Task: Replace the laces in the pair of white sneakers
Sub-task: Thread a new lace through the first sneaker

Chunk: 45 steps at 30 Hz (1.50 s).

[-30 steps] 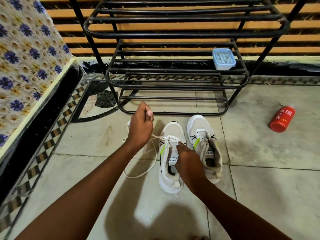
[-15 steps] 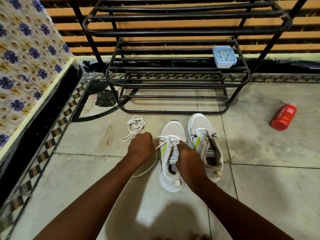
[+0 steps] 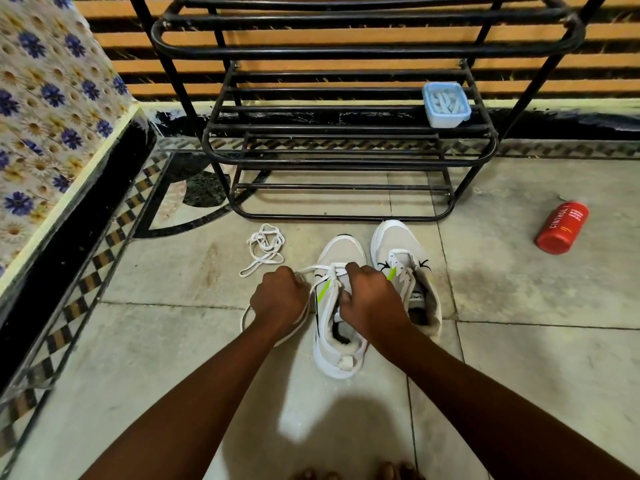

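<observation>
My left hand (image 3: 278, 297) is curled into a tight grip on the white lace (image 3: 308, 270) that runs from it rightward to the eyelets of the left sneaker (image 3: 337, 317); a slack loop of the same lace trails on the floor around my wrist. My right hand (image 3: 372, 299) sits over that sneaker's throat, fingers curled, its grip pinching the lace at the crossing near the toe end. The sneaker lies flat on the tiled floor (image 3: 519, 358), toe pointing away from me. Just to its right, touching or nearly so, is the right sneaker (image 3: 398, 244), also toe-far, partly hidden behind my right hand.

A loose white lace (image 3: 264, 249) lies bunched on the floor to the far left of the sneakers, apart from my left hand. Beyond the shoes stands a black metal shoe rack (image 3: 346, 133), with a pale blue lidded container (image 3: 446, 105) on a shelf at its right end. A red bottle (image 3: 561, 227) lies on its side on the floor, well off to the right. Flower-patterned fabric (image 3: 45, 109) covers the surface at far left.
</observation>
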Each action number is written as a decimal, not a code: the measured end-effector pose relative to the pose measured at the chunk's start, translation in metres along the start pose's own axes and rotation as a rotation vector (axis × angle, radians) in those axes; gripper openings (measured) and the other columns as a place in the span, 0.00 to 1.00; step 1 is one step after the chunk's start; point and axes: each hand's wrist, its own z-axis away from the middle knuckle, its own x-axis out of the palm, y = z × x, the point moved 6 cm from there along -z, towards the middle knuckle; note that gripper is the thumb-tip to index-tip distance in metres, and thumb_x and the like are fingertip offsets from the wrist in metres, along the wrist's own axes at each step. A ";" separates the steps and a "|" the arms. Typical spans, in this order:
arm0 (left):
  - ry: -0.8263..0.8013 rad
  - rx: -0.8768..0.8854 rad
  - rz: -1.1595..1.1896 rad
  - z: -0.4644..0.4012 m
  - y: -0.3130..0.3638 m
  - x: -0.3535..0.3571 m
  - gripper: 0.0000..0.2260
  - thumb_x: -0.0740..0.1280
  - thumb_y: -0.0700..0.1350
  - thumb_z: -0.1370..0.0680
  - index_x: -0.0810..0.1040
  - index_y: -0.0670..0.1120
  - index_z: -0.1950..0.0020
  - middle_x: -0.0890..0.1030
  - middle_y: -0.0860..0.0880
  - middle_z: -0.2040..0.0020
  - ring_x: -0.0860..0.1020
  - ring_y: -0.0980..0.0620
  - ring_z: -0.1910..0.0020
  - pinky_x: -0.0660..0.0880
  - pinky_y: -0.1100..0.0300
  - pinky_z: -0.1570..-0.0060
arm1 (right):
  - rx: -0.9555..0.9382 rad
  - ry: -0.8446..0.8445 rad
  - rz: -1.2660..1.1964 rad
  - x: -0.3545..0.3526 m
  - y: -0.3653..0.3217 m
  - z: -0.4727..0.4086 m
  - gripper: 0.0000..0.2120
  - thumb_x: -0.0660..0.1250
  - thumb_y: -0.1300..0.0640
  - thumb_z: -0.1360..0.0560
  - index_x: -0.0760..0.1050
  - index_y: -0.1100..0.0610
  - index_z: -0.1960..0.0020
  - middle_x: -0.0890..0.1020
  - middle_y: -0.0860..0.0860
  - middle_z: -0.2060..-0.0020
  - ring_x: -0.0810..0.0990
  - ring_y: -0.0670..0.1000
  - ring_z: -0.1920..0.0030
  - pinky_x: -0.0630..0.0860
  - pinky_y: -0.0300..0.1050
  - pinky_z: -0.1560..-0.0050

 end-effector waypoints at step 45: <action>-0.160 0.489 1.492 0.056 0.076 -0.171 0.08 0.69 0.33 0.20 0.77 0.41 0.42 0.82 0.41 0.53 0.85 0.43 0.55 0.80 0.38 0.46 | 0.122 -0.273 -0.692 -0.012 -0.053 -0.052 0.10 0.62 0.65 0.23 0.81 0.60 0.56 0.85 0.52 0.67 0.84 0.48 0.68 0.83 0.50 0.62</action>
